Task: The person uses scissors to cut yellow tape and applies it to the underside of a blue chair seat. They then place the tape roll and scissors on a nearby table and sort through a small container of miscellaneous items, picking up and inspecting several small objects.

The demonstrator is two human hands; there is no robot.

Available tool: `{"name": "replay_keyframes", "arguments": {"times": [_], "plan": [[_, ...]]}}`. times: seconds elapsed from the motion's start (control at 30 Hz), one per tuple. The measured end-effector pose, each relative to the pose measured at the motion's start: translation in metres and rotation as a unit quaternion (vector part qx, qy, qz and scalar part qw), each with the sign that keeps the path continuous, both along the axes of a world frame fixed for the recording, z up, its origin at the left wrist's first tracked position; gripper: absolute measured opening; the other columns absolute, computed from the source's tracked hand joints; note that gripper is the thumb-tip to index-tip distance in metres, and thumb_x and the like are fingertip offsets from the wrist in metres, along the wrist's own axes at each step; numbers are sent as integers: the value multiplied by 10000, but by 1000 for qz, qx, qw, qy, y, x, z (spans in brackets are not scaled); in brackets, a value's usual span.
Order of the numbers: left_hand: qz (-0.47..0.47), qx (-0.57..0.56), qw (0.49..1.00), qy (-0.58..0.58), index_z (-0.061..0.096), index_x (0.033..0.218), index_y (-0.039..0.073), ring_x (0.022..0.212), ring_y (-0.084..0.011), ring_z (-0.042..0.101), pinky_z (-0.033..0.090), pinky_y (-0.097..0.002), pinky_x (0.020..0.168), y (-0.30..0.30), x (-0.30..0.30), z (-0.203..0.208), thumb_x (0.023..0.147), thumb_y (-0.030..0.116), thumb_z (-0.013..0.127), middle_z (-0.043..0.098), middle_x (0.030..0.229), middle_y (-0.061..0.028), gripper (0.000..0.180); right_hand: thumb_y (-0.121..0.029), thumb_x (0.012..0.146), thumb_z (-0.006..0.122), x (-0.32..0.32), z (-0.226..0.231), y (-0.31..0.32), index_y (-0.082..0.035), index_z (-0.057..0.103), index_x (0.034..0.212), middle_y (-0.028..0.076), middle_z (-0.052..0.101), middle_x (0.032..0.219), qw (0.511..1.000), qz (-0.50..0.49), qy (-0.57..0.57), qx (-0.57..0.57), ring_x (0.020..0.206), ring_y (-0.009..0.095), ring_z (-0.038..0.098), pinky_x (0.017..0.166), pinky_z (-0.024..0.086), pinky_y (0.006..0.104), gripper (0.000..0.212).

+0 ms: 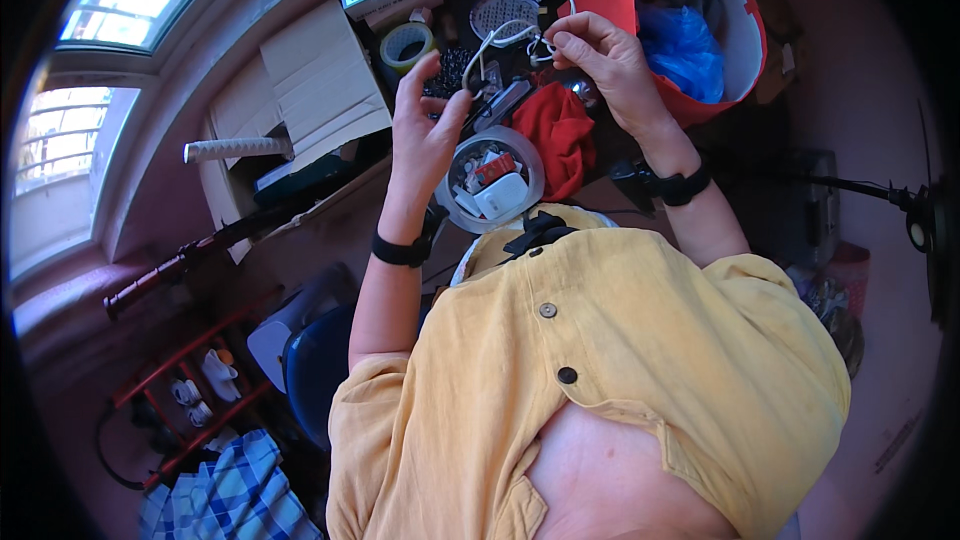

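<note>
Mustard-yellow cloth of a buttoned shirt (pixel 640 340) fills the lower middle of the view, with both bare forearms rising out of it toward a cluttered desk. Next in size, a red round fabric bin (pixel 725 25) with a pale inner wall stands at the upper right, and a crumpled blue plastic bag (pixel 685 45) lies inside it. Flattened pale cardboard boxes (pixel 310 80) lie to the left of the hands, with a white-wrapped handle (pixel 238 149) resting across their lower edge. A bunched red cloth (pixel 555 135) sits on the desk below the right hand, just beside a round clear plastic tub (pixel 495 178) holding small white and red items.

The right hand (pixel 605 65), wearing a black wristband (pixel 680 186), pinches one end of a thin white cord (pixel 500 40) between thumb and fingertips, near the bin's rim. The left hand (pixel 425 130), with a black band (pixel 400 252) at its wrist, is raised with its fingers spread loosely; the cord's other end loops down to its thumb and forefinger, which appear to grip it, though the exact contact is hard to make out. The cord hangs in the air between the two hands, above the desk. A roll of pale tape (pixel 407 44) lies just beyond the left hand's fingertips.
</note>
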State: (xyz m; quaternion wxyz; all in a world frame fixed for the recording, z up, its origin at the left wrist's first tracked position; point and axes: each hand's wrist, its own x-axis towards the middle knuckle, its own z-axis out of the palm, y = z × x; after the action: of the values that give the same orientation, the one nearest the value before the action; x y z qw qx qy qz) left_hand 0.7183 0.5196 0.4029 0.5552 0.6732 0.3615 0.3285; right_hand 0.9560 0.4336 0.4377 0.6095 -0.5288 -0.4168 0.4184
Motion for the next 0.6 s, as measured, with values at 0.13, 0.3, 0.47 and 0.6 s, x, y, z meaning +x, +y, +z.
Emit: {"name": "replay_keyframes", "arguments": {"times": [0.13, 0.3, 0.47, 0.6], "plan": [[-58, -19, 998, 19, 572, 1321, 43, 748, -79, 605, 520, -225, 666, 8, 15, 7, 974, 160, 665, 641, 1168, -78, 378, -157, 996, 643, -1, 7, -2, -63, 679, 1116, 10, 688, 986, 999, 18, 27, 16, 859, 63, 659, 798, 543, 201, 157], [-40, -158, 981, -104, 672, 1127, 14, 755, -72, 641, 557, -229, 699, 17, 9, -2, 1056, 187, 531, 698, 923, -47, 234, -154, 995, 641, 3, -11, -2, -66, 652, 1168, 3, 671, 1018, 1000, -12, -6, -16, 880, 56, 636, 775, 534, 207, 194], [1, -213, 968, -135, 662, 1163, 18, 823, -120, 700, 609, -280, 758, 26, -9, -6, 1062, 235, 514, 728, 1028, -107, 282, -163, 983, 649, 5, -45, -4, -54, 634, 1185, 22, 663, 1037, 991, -16, -45, -128, 886, 83, 636, 782, 534, 242, 231], [-5, -220, 965, -141, 652, 1179, 17, 838, -119, 699, 601, -261, 771, 28, -10, -5, 1063, 242, 513, 726, 1049, -114, 289, -154, 921, 704, -3, -56, -2, -33, 653, 1121, 101, 610, 1159, 968, -27, -210, -137, 862, 151, 665, 813, 551, 299, 239]]}}
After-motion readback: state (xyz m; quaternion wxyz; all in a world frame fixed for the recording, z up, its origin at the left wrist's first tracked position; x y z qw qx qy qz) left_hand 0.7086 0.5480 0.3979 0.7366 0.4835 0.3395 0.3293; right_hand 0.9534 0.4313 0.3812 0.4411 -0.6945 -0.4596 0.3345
